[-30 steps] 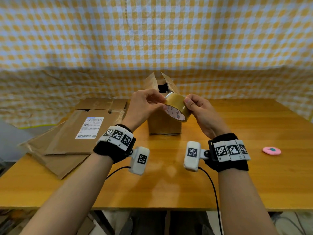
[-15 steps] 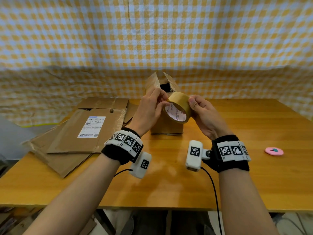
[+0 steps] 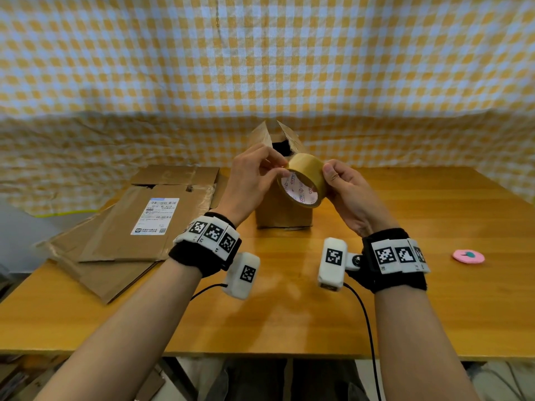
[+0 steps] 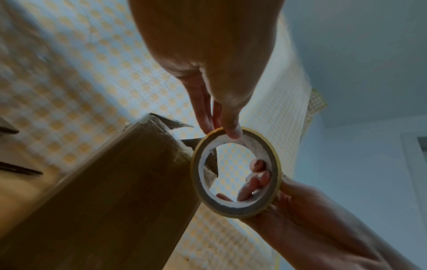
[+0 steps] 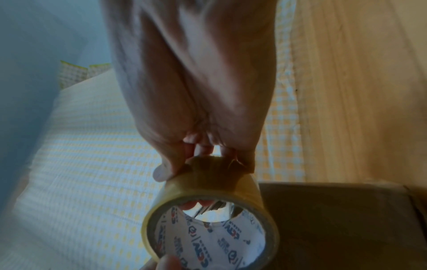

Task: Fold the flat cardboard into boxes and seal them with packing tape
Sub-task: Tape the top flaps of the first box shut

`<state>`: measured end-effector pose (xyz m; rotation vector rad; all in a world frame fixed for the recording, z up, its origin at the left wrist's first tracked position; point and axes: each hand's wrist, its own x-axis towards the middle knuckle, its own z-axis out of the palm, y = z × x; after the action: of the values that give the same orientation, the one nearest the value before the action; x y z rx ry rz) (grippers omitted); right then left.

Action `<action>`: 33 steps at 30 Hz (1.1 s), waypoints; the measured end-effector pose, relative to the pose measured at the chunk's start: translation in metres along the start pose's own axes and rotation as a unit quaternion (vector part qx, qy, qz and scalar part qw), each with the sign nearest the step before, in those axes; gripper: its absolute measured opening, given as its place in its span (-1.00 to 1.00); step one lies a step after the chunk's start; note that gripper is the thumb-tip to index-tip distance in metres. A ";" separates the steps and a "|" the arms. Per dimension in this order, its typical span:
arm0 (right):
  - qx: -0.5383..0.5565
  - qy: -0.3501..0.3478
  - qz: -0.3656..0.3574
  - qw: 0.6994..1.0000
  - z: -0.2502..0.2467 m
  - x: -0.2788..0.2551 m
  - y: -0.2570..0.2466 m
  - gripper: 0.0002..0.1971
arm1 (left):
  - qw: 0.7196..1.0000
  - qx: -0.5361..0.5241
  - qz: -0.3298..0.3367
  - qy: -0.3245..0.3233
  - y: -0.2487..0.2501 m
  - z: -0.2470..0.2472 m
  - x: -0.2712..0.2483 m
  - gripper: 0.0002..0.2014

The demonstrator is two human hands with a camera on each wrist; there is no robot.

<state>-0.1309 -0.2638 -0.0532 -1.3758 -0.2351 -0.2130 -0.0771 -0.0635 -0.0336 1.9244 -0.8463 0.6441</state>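
A roll of tan packing tape [image 3: 304,180] is held in the air in front of a standing cardboard box [image 3: 282,209]. My right hand [image 3: 344,186] grips the roll [image 5: 208,215] from the right, thumb on its outer face, fingers inside the core. My left hand [image 3: 254,175] pinches the roll's top left edge with thumb and fingertips [image 4: 231,127]. In the left wrist view the roll [image 4: 235,173] shows as a ring beside the box [image 4: 115,182]. The box's top flaps [image 3: 278,134] stand partly open. Flat cardboard sheets [image 3: 130,227] lie at the left of the table.
The wooden table [image 3: 405,299] carries a small pink round object [image 3: 468,256] at the right. A yellow checked cloth [image 3: 260,68] hangs behind the table. Cables [image 3: 367,328] run from the wrist cameras toward the front edge.
Both hands have lifted the tape roll slightly up and away, in front of the box's upper part. The left fingers shifted to the roll's top left edge.
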 end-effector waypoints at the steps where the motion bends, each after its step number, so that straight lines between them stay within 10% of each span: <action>1: 0.002 0.001 -0.001 1.000 0.000 0.000 0.001 -0.67 | 1.000 -0.004 -0.004 0.003 0.000 0.000 0.000 -0.88; 27: -0.018 0.003 -0.033 0.999 0.004 -0.012 0.004 -0.83 | 0.986 -0.071 -0.142 -0.050 0.011 -0.018 0.004 -0.83; 33: -0.081 -0.002 -0.042 0.996 -0.001 -0.012 0.005 -0.78 | 0.969 -0.089 -0.174 -0.150 0.005 -0.027 0.008 -0.87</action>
<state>-0.1408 -0.2636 -0.0616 -1.5284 -0.2848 -0.3046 -0.0787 -0.0438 -0.0130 1.9661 -0.6946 0.0638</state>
